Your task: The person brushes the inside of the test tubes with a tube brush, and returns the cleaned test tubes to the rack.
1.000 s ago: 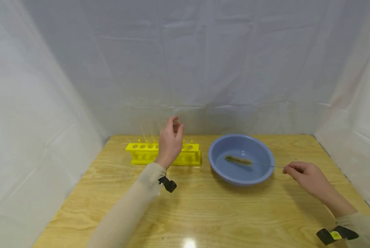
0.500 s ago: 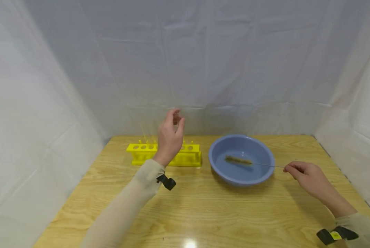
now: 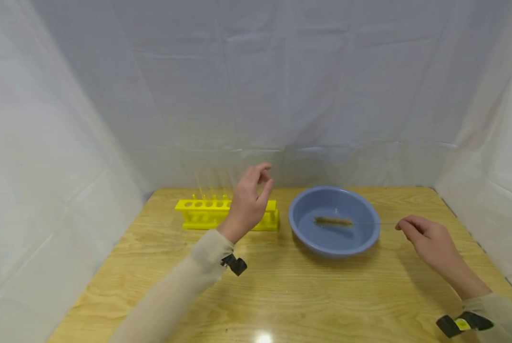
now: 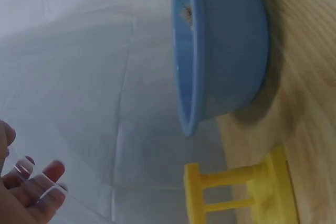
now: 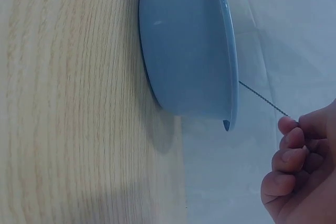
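Observation:
My left hand (image 3: 248, 205) is raised over the right part of a yellow test tube rack (image 3: 200, 216), fingers curled. In the left wrist view a clear glass test tube (image 4: 48, 184) lies between its thumb and fingers; from the head it hardly shows. My right hand (image 3: 429, 240), right of a blue basin (image 3: 333, 250), pinches the thin twisted wire handle (image 5: 262, 98) of a test tube brush (image 3: 333, 221). The brush's bristly brown head hangs over the inside of the basin. Several clear test tubes (image 3: 199, 183) stand in the rack's left and middle holes.
Rack and basin stand side by side at the back of a wooden table (image 3: 281, 290). White plastic sheeting (image 3: 260, 95) hangs behind the table and along both sides. A black camera strap (image 3: 234, 263) circles each wrist.
My left hand rises slightly, then shifts right and down towards the basin. My right hand moves slightly, and the brush shifts a little right inside the basin.

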The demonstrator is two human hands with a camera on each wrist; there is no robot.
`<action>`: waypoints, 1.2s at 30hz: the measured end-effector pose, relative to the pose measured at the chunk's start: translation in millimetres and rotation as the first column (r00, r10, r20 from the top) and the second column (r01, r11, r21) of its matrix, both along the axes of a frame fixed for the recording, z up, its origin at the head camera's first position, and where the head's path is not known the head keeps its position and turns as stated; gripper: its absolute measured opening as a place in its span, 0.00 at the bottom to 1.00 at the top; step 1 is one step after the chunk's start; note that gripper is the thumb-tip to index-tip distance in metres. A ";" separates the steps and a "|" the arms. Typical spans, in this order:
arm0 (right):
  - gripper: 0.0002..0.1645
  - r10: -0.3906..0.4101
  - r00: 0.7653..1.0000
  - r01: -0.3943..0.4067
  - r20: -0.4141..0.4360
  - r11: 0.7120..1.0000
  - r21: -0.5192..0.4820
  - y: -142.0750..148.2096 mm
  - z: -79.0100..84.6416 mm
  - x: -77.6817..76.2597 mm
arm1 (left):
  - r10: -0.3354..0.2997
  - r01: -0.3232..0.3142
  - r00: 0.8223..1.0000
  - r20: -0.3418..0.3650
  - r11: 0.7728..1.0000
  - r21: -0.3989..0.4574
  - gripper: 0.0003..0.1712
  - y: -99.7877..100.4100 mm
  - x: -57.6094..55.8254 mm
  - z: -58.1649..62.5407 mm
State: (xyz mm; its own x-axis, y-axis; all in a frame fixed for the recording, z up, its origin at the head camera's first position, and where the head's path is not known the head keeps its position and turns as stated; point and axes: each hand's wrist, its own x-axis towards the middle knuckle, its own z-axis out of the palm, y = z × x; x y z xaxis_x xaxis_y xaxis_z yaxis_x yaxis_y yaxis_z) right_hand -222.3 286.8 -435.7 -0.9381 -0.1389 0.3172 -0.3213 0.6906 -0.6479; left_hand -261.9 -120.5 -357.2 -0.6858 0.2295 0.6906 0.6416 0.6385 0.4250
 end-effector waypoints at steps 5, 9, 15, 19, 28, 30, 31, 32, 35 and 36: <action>0.20 -0.018 0.999 0.015 -0.037 0.998 -0.068 1.0 -0.6 1.2 | -0.081 0.092 0.988 0.133 0.993 -0.077 0.19 3.9 3.9 -13.6; 0.19 -0.023 0.998 0.016 -0.059 0.992 -0.124 1.7 -0.2 0.5 | -0.106 0.144 0.969 0.223 0.976 -0.163 0.19 7.4 5.0 -23.2; 0.18 -0.038 0.994 0.017 -0.105 0.981 -0.193 1.6 3.1 2.4 | -0.078 0.171 0.949 0.307 0.942 -0.289 0.19 13.7 4.5 -37.5; 0.18 -0.040 0.991 0.008 -0.128 0.970 -0.244 0.6 5.9 4.5 | -0.033 0.157 0.947 0.321 0.916 -0.368 0.20 18.9 3.2 -44.7; 0.16 -0.055 0.988 0.007 -0.141 0.947 -0.321 5.2 6.2 4.6 | 0.061 0.095 0.952 0.299 0.872 -0.479 0.19 28.3 -2.8 -53.9; 0.15 -0.055 0.988 0.002 -0.147 0.941 -0.339 6.5 6.1 3.8 | 0.084 0.076 0.955 0.285 0.859 -0.506 0.19 30.2 -4.0 -54.8; 0.15 -0.053 0.988 -0.002 -0.146 0.936 -0.353 7.1 5.8 3.5 | 0.092 0.067 0.957 0.276 0.853 -0.517 0.19 31.0 -4.6 -55.5; 0.14 -0.047 0.988 -0.010 -0.147 0.931 -0.364 7.5 5.8 3.3 | 0.100 0.061 0.957 0.271 0.847 -0.529 0.19 32.1 -5.1 -55.8; 0.14 -0.022 0.992 -0.034 -0.125 0.904 -0.425 9.0 6.6 3.0 | 0.114 0.050 0.957 0.266 0.839 -0.542 0.19 35.5 -5.4 -56.2; 0.14 -0.010 0.993 -0.043 -0.113 0.888 -0.458 9.4 7.2 3.3 | 0.116 0.049 0.957 0.265 0.839 -0.542 0.19 36.6 -5.7 -56.7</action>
